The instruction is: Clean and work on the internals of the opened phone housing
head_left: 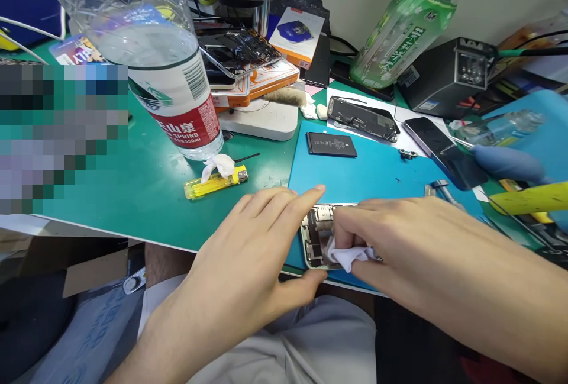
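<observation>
An opened phone body (316, 241) lies at the near edge of a blue mat (368, 174). My left hand (252, 254) grips its left end, fingers on the top edge and thumb under the near edge. My right hand (399, 236) pinches a small white wipe (346, 255) and presses it into the phone's open interior. My right hand hides most of the phone.
A black battery (331, 144) lies on the blue mat. A yellow lighter (216, 183) and a clear water bottle (151, 58) sit on the green mat. Another opened phone (362, 118), a dark screen (444, 150), a green bottle (402, 32) and a blue-gloved hand (508, 162) lie farther right.
</observation>
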Available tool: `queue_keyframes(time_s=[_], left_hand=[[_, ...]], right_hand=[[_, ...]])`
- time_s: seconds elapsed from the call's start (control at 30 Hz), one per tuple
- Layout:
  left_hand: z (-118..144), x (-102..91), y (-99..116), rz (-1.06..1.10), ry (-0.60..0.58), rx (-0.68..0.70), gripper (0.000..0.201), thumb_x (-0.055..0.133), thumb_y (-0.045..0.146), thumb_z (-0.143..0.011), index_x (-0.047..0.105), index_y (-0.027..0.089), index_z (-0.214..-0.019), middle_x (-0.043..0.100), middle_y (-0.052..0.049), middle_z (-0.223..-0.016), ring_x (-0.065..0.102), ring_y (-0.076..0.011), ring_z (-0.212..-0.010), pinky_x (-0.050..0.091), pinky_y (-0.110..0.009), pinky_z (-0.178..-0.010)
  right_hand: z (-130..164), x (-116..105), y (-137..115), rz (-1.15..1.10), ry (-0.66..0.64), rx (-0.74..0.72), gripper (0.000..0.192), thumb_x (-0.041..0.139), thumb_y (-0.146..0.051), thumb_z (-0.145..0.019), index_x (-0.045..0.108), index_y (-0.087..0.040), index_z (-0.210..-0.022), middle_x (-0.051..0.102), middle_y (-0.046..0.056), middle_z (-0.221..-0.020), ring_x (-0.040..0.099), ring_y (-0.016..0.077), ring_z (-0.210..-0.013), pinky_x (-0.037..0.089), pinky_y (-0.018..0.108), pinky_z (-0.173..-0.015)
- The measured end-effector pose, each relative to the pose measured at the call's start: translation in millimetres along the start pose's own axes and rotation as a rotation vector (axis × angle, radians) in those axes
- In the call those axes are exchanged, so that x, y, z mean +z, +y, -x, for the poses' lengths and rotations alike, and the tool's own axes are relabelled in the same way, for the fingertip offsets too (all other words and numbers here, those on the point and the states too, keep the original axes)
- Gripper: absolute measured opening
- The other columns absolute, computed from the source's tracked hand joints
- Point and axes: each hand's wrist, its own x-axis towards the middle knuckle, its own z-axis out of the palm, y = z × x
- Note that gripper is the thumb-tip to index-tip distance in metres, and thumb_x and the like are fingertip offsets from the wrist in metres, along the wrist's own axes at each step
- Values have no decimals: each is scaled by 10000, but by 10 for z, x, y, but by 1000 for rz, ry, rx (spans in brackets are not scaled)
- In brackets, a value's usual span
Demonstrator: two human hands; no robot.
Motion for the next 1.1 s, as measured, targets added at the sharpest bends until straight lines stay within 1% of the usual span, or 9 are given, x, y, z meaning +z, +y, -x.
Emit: queue_keyframes(time_s=[0.13,0.27,0.33,0.47,0.67,0.83,0.9,1.0,1.1], left_hand=[[-5,-2,-2,3,3,-8,765,726,337,-943,352,255,-1605,620,-70,-1511,555,-287,-1392,481,-462,-1137],[-15,-9,6,16,4,-11,758,725,335,-946,351,259,-1601,614,-75,-1518,557,-290,-1394,482,-469,-1138],[-20,-13,9,22,3,-7,759,732,332,-942,355,258,-1596,618,-76,-1513,560,-292,-1392,484,-468,-1133],[-29,-17,9,25,3,-10,768,737,312,-929,356,246,-1593,634,-80,-1485,565,-292,-1384,485,-463,-1121],[-33,-18,5,28,-4,-19,806,749,328,-921,345,258,-1614,624,-82,-1477,560,-304,-1376,486,-470,-1105],[-32,-16,9,32,-7,-26,812,738,322,-923,334,270,-1626,631,-87,-1463,564,-315,-1370,482,-481,-1102],[-29,-15,10,33,-1,-20,824,756,318,-913,342,259,-1622,640,-88,-1450,564,-313,-1369,483,-472,-1102],[-23,-15,8,29,7,-15,833,772,317,-902,352,251,-1618,653,-84,-1430,574,-307,-1355,489,-459,-1092],[-18,-13,4,25,9,-16,847,780,329,-899,345,263,-1623,654,-79,-1431,577,-304,-1350,492,-459,-1090]], right_hand=[[-22,7,-17,-4,-7,-1,190,675,-81,-690,612,-255,-729,692,-35,-621,634,176,-477,191,318,-480],[-38,0,-41,-46,-35,56,203,697,-66,-686,645,-262,-680,686,-51,-595,663,171,-509,189,305,-481],[-42,-8,-46,-58,-43,69,203,709,-73,-689,654,-267,-670,676,-58,-581,649,164,-499,183,300,-473],[-72,-25,-60,-73,-66,53,205,718,-81,-690,659,-273,-648,632,-76,-531,570,140,-432,172,293,-456],[-125,-56,-113,39,-92,46,193,719,-91,-681,662,-270,-641,679,-42,-575,587,185,-456,153,313,-448],[-83,-65,-133,10,-120,72,175,722,-84,-716,683,-255,-723,708,-29,-638,628,192,-519,199,307,-478],[-79,-69,-111,-7,-124,51,186,721,-79,-725,673,-256,-694,683,-44,-609,592,168,-493,191,303,-479],[-106,-89,-66,-76,-125,17,207,708,-77,-737,678,-267,-660,627,-71,-545,503,130,-445,177,295,-483],[-139,-117,-41,-48,-132,46,189,696,-115,-758,677,-269,-649,595,-62,-516,434,136,-437,166,295,-485]])
